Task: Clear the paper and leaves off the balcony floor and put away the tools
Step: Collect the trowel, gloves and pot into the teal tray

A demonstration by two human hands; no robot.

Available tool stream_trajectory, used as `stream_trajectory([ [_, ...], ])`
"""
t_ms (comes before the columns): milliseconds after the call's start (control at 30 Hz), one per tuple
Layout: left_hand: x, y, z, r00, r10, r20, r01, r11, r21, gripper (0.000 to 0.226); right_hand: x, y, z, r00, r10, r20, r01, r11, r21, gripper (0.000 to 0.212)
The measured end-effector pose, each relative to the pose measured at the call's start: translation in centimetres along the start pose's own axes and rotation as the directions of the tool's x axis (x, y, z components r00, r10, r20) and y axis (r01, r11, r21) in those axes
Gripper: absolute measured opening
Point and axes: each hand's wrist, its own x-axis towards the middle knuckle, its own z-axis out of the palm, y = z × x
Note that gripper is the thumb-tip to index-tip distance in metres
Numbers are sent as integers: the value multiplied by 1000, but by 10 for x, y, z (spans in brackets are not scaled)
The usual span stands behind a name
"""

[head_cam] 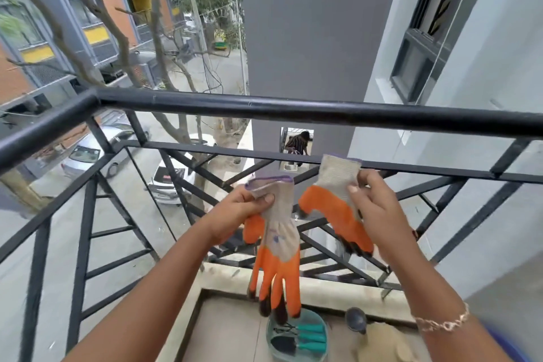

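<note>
Left hand point(241, 209), bare, pinching between thumb and curled fingers the cuff of a grey knitted work glove with orange-coated palm and fingers point(279, 244), which hangs fingertips-down directly above the bucket. Right hand point(379, 214), also bare, gripping in the same manner the cuff of a second glove of the same make point(332, 200), held higher and tilted, its cuff in line with the middle bar of the black metal railing point(264, 110); contact with the bar cannot be determined. Near, below the hands: a round teal plastic bucket point(269, 332) on the pale tiled balcony floor point(229, 332), containing small garden hand tools with teal handles point(308, 338). To its right, a dark round object point(355, 320) and a tan cloth-like heap point(382, 344), neither identifiable. Interpretation: the task appears to be in its closing stage. The visible strip of floor shows no paper or leaves, though most of the floor lies outside the view. The tools are gathered in the bucket and both gloves are off; what seems to remain is stowing the gloves and removing the bucket.
</note>
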Motion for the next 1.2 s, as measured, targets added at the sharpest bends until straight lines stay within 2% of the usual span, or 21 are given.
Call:
stream_trajectory([
  [100,9,7,8,997,47,63,-45,999,-25,38,3,-8,13,991,24,133,-54,972,228,14],
  [200,15,15,12,994,72,81,-71,997,-9,35,1,-14,27,968,-19,250,-52,961,273,25],
  [333,16,19,12,994,88,69,-92,994,60,19,1,-10,28,974,0,227,-76,942,327,29],
  [500,18,15,20,997,57,49,-60,996,59,22,1,-1,25,951,75,300,-179,924,337,33],
  [600,19,11,25,1000,18,-9,-17,997,72,32,3,5,26,955,153,253,-230,922,313,26],
  [700,20,5,24,996,-2,-88,4,1000,29,13,6,11,21,960,197,199,-253,916,312,25],
  [833,18,5,11,958,-16,-287,15,1000,-5,19,10,15,9,979,167,117,-195,934,298,25],
  [933,18,2,-2,914,19,-405,15,997,81,18,10,12,1,994,81,74,-97,965,244,28],
  [1067,20,5,-13,885,76,-460,-21,992,124,19,10,8,-10,999,-19,45,12,987,162,30],
  [1200,26,12,-16,905,47,-423,-5,995,101,15,13,-6,-7,975,-124,184,77,966,246,28],
])
